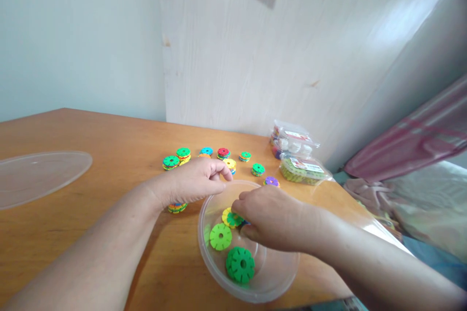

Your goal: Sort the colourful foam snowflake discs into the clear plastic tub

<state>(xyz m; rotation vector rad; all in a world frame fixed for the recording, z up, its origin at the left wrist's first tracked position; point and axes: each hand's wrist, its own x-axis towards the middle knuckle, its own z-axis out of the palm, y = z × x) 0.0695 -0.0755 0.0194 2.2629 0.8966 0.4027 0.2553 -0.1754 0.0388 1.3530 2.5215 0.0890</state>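
Observation:
A clear round plastic bowl (282, 277) stands on the table in front of me, with slotted plastic discs in it. Inside it lie a light green disc (215, 236), a pair of dark green discs (249, 267) and a yellow disc (226, 218). My right hand (268, 216) reaches into the bowl, its fingers curled round a few discs beside the yellow one; a bit of green and dark blue shows at the fingertips. Above the bowl's far left rim hovers my left hand (197, 177), empty, with fingers bent and thumb apart from them.
Several stacks of discs stand behind the bowl, among them a green-topped stack (258, 169) and a red-topped stack (224, 153). Clear food boxes (304, 169) sit at the back right by the wall. A clear lid (40, 175) lies at the left. Cloth (419, 199) hangs beyond the right edge.

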